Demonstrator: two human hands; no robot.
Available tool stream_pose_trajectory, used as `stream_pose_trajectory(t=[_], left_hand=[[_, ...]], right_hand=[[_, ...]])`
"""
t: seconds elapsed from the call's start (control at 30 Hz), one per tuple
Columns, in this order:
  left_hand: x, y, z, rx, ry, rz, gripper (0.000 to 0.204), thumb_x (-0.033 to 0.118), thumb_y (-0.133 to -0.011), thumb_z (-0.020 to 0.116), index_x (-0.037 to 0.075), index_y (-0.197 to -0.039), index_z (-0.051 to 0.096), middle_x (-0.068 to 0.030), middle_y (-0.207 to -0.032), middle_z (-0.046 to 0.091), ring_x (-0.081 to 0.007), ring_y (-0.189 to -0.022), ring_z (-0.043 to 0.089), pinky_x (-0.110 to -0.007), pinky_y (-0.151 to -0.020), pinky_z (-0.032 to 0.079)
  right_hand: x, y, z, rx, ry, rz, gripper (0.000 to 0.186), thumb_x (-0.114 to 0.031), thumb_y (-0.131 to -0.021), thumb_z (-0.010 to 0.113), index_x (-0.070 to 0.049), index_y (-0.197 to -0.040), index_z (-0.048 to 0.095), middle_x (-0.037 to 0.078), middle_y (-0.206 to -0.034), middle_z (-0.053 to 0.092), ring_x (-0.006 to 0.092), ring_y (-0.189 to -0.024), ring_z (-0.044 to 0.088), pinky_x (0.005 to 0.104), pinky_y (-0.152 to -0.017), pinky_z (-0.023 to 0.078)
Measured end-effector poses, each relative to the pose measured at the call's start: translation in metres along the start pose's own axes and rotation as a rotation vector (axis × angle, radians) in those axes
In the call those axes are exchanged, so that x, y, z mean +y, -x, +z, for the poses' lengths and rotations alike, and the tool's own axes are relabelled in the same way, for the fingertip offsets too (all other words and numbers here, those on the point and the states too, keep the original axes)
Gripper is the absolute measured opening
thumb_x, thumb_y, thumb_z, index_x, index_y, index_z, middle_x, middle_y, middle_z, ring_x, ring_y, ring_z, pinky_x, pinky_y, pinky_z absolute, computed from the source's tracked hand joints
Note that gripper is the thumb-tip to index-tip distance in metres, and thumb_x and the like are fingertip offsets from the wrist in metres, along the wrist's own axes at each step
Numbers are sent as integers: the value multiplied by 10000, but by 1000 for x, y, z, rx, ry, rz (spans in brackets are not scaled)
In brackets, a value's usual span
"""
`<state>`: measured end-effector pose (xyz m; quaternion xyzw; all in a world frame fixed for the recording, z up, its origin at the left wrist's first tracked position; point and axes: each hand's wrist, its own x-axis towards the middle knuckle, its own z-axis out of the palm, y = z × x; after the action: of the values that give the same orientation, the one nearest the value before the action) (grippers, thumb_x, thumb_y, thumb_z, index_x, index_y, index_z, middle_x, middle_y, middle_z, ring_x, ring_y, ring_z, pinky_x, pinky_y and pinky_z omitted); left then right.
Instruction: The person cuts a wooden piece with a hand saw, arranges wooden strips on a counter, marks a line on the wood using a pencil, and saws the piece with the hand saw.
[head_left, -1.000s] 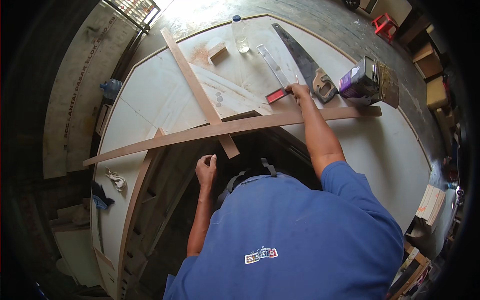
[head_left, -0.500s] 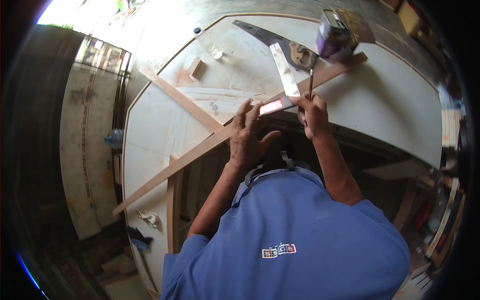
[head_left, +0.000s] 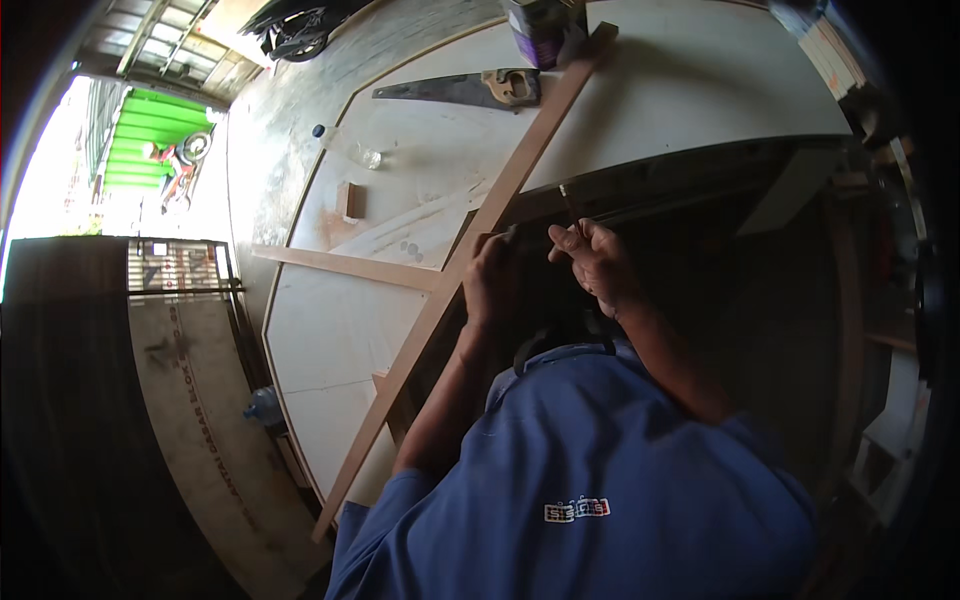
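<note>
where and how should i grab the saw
Probably by its handle, from the near right, over the strip: the saw lies flat, blade pointing left, and the right-end handle has an open loop to grip. The tin stands close behind.

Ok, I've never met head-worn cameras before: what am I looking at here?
No machine here: these are a person's bare hands, every picture filmed by a wide fisheye camera on their own head, so straight edges bend. The right hand holds a thin stick. The left hand is curled by the long wooden strip; whether it grips anything is unclear. On the white tabletop are a handsaw, a clear bottle, a small wood block, a shorter strip and a dark-and-purple container.
</note>
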<state>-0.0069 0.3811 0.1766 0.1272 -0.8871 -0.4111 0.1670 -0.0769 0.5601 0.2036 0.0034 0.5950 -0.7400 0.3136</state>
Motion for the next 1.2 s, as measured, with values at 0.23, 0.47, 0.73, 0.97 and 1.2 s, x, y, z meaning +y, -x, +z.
stream_pose_trajectory(t=[0.23,0.47,0.73,0.97,1.2], left_hand=[[-123,6,-19,-72,-316,-84,278,266,-883,753,9,-864,648,-178,-901,625,-404,-859,637,-473,-726,489],[-149,-2,-7,-118,-456,-111,244,276,-897,698,32,-902,684,-184,-963,659,-416,-919,644,-527,-796,511],[-148,-4,15,-158,-702,-88,292,327,-919,648,37,-934,678,-183,-1017,667,-402,-1000,653,-516,-835,524],[-139,-8,17,-158,-780,-126,339,376,-886,696,42,-935,670,-177,-1021,685,-405,-954,683,-507,-804,547],[-146,-8,15,-140,-748,-99,344,373,-872,715,37,-932,674,-186,-1025,682,-406,-956,682,-507,-805,547]], right_hand=[[96,33,-56,233,226,101,301,-333,-907,744,-105,-793,585,-17,-711,604,56,-633,475,272,-607,396],[158,56,-111,369,219,225,287,-308,-915,725,-103,-786,571,-2,-719,617,69,-652,495,289,-618,399],[167,48,-147,448,237,284,284,-313,-915,721,-97,-793,582,0,-711,620,60,-643,483,290,-616,389],[160,41,-157,442,194,292,296,-335,-914,721,-96,-798,590,-12,-699,602,58,-621,460,283,-599,377],[158,41,-152,382,169,315,296,-338,-907,725,-89,-809,601,-5,-688,603,62,-567,456,279,-523,356]])
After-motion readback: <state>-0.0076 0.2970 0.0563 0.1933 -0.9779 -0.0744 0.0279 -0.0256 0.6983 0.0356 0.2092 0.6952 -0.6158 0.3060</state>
